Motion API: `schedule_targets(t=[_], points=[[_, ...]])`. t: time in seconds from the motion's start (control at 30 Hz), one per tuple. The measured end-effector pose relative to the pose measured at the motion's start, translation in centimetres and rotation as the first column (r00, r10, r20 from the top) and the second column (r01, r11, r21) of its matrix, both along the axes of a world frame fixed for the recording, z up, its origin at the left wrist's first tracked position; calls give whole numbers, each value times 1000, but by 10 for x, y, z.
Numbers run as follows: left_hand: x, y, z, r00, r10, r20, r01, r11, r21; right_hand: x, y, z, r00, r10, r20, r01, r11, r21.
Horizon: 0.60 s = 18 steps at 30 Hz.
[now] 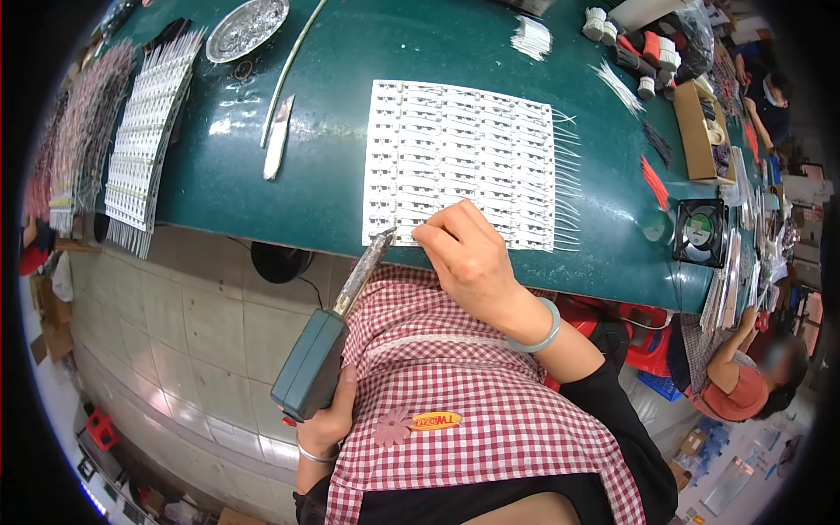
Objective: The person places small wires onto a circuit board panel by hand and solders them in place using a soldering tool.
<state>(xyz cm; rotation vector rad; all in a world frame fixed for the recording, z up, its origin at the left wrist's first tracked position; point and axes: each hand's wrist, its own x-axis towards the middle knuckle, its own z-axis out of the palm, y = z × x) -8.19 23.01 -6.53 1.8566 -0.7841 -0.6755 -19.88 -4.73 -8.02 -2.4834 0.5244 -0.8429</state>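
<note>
My left hand (331, 418) is wrapped round the handle of a soldering gun (313, 363) with a dark grey-green body and a long, worn metal barrel. Its tip touches or hovers just over the lower left corner of a white circuit board panel (459, 166), which carries rows of small parts and white wires. Beside the tip, my right hand (472, 258) is closed in a pinch over the panel's lower edge. Whatever sits between those fingertips is too small to make out. Thin white wire ends (567, 184) stick out along the panel's right side.
The panel lies on a green table (324, 201). Wired panels (150, 140) stand at the left, near a metal dish (248, 31) and a white-handled blade (278, 144). Wire bundles (531, 39), a cardboard box (700, 131) and a fan (700, 232) are at the right. Other people (744, 376) sit beyond.
</note>
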Motion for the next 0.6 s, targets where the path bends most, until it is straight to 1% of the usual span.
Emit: schedule_targets(t=[0.03,0.07,0.17,0.2,0.3,0.33,0.37,0.4,0.47,0.53,0.57,0.6], points=[[1,1,-2,999,-33,20,33,999,-9,0,0,2,1000,2,-5,-2,1000,11],[1,-1,0,1000,-20,19,21,1000,-14,-1,0,3,1000,3,-10,-3,1000,20],[0,-1,-4,994,91,-64,-92,996,-13,-10,-7,15,998,48,-52,-43,996,80],[-1,-3,-7,985,133,-107,-136,990,-21,-15,-11,24,994,63,-89,-47,985,166],[0,-15,-2,943,248,-221,-265,963,-50,-25,-47,52,998,48,-32,-37,959,281],[1,-23,3,925,281,-254,-304,951,-56,-25,-67,57,999,-27,-41,36,973,228],[2,-31,9,918,293,-268,-322,944,-70,-24,-91,57,994,-109,-23,111,987,118],[3,-39,15,910,307,-281,-340,937,-79,-19,-122,52,987,-148,69,148,989,14],[5,-49,20,906,322,-276,-362,926,-107,-11,-180,42,957,-264,123,275,958,-79],[6,-53,22,897,337,-286,-373,925,-80,-8,-231,16,960,-265,85,274,954,-121],[6,-54,24,892,347,-290,-380,923,-64,-6,-243,13,962,-265,67,272,952,-140],[5,-56,24,893,356,-273,-389,918,-75,-7,-249,11,958,-278,73,287,937,-197]])
